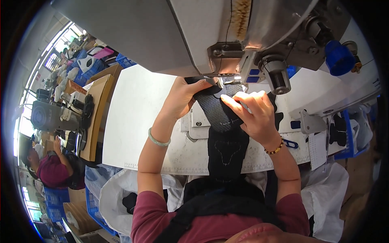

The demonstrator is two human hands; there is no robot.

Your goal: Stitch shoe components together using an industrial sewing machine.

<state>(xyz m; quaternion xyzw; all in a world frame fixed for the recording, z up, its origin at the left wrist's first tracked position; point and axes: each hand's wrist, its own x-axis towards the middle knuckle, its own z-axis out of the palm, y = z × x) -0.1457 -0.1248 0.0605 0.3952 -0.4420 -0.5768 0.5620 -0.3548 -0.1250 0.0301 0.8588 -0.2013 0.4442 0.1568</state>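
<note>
Both forearms reach forward over the tabletop (131,115), elbows bent by its front edge, wrists angled in toward each other under the head of the sewing machine (142,36). I've got the left hand (181,97) closed, thumb on top and fingers tucked under, gripping the far end of the black fabric piece (228,152). Right hand (256,115) is partly curled, a digit tip pressing on the grey mesh section (212,111); I can't tell if it pinches from below. The hands are near each other, not touching. Fabric runs from just below the needle area toward me, reaching the tabletop's front edge near its middle, with light stitch lines on it. Blue-handled tool (291,144) lies near the right wrist, just in from the front edge.

Containers: white sack (109,194), mouth open, below the tabletop's front left corner, dark pieces (129,202) inside. Blue basket (92,208) just left of it. Another blue crate (349,137) past the right end, holding pale plastic-wrapped stuff (360,127), contents unclear to me; black pieces (337,129) by its near side. Further off left, a blue bin (91,67), a white item (86,63) on top.
</note>
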